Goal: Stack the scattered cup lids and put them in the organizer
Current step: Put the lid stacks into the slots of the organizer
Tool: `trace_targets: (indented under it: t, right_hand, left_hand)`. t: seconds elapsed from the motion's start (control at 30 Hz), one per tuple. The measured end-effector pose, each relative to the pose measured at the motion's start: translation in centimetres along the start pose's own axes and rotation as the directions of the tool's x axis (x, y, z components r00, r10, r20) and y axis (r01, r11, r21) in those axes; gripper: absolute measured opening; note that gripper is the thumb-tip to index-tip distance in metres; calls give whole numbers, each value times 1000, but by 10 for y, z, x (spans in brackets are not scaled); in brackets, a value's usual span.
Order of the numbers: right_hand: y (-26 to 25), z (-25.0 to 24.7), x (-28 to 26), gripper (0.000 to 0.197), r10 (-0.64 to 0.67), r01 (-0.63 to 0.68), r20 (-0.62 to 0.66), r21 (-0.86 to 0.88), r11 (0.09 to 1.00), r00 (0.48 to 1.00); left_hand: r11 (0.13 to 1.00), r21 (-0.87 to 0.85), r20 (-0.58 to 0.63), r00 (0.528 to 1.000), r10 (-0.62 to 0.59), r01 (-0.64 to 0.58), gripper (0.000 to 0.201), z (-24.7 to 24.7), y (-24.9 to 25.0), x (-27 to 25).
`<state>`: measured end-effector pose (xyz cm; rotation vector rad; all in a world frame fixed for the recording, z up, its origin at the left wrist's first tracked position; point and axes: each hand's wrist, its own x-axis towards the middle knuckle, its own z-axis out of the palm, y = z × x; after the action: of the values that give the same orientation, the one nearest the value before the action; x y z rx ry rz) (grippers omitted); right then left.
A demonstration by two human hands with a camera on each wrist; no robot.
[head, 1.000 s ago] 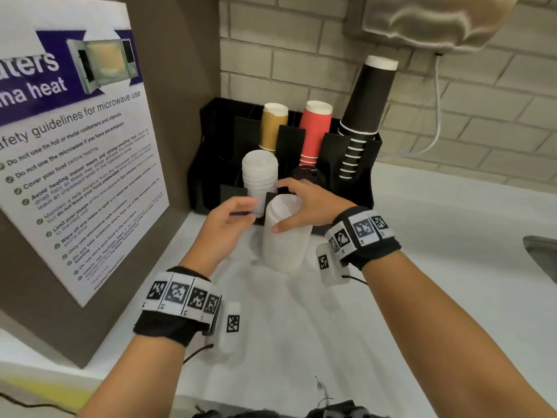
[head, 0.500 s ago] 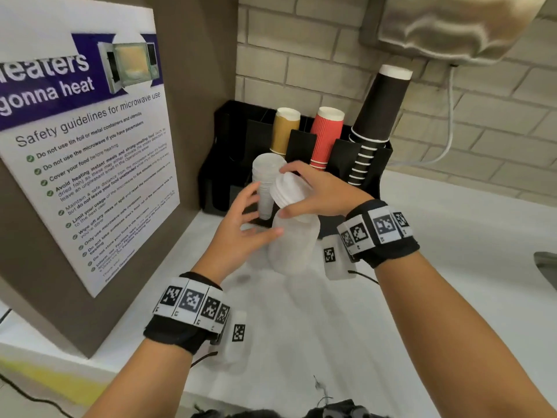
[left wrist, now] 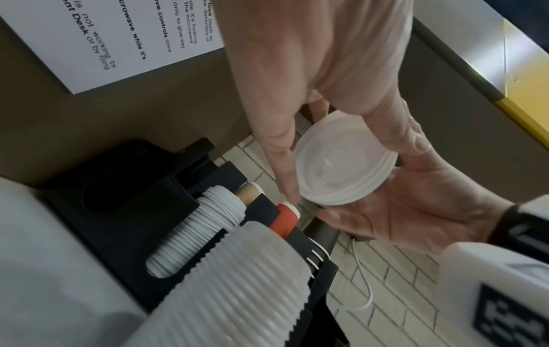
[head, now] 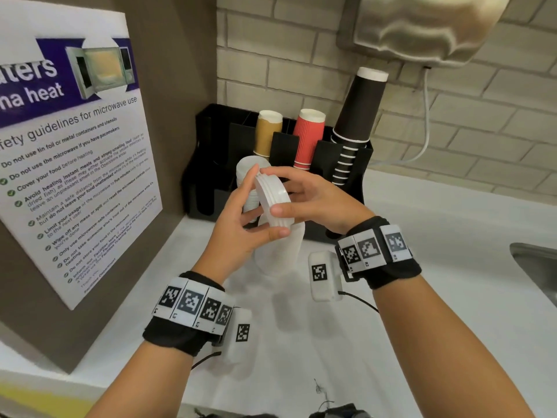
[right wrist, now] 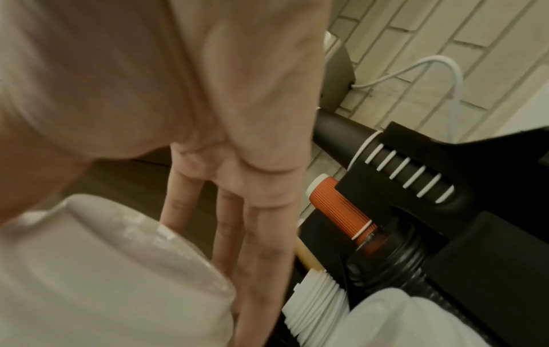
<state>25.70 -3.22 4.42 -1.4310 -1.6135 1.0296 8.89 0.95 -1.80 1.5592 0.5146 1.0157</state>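
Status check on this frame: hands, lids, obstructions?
Left hand and right hand both grip small lid stack, tilted, above tall lid stack. Organizer behind; nothing blocking.

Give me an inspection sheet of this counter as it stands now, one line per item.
Surface: white counter, bare near the front edge.
Job's things: small batch of white lids held tilted between both hands; tall lid stack standing on the counter below; another lid stack in the black organizer.
Clutter: tan, red and black paper cups in the organizer's rear slots.
Grippers: left hand and right hand both hold the batch by its rim.
Cables: white cable on the brick wall; black wristband leads.
Surroundings: microwave safety poster, metal dispenser, sink edge.
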Motion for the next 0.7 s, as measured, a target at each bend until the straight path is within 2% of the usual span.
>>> trace_targets:
  t: [0.17, 0.3, 0.4, 0.47, 0.5, 0.6, 0.7]
  right_hand:
    - [0, 4, -1, 67, -38, 34, -88, -41, 999, 995]
    - [0, -6, 0, 61, -140, 128, -151, -89, 988, 979]
    - [6, -39, 5, 60, -198, 177, -383, -88, 980, 903]
    - [17, -69, 9, 64, -170, 107, -510, -152, 983, 843]
    - [25, -83, 11, 66, -139, 35, -530, -202, 979, 837]
    - [54, -112, 16, 74, 11, -212, -494, -353, 911, 869]
    - [77, -120, 22, 83, 140, -361, -436, -478, 801, 889]
  left_hand:
    - [1000, -2, 34, 999, -5, 5, 106, 2, 1, 0]
    - [1000, -4, 21, 1000, 16, -16, 99, 0, -3, 3]
    - [999, 27, -72, 997, 29, -27, 81, -11, -7, 4]
    - [997, 67, -123, 992, 43, -35, 70, -19, -10, 4]
    - [996, 83, -139, 989, 47, -36, 66, -22, -11, 4]
    - [990, 138, -166, 984, 60, -37, 55, -28, -14, 3]
    - [983, 179, -169, 984, 63, -32, 48, -31, -14, 2]
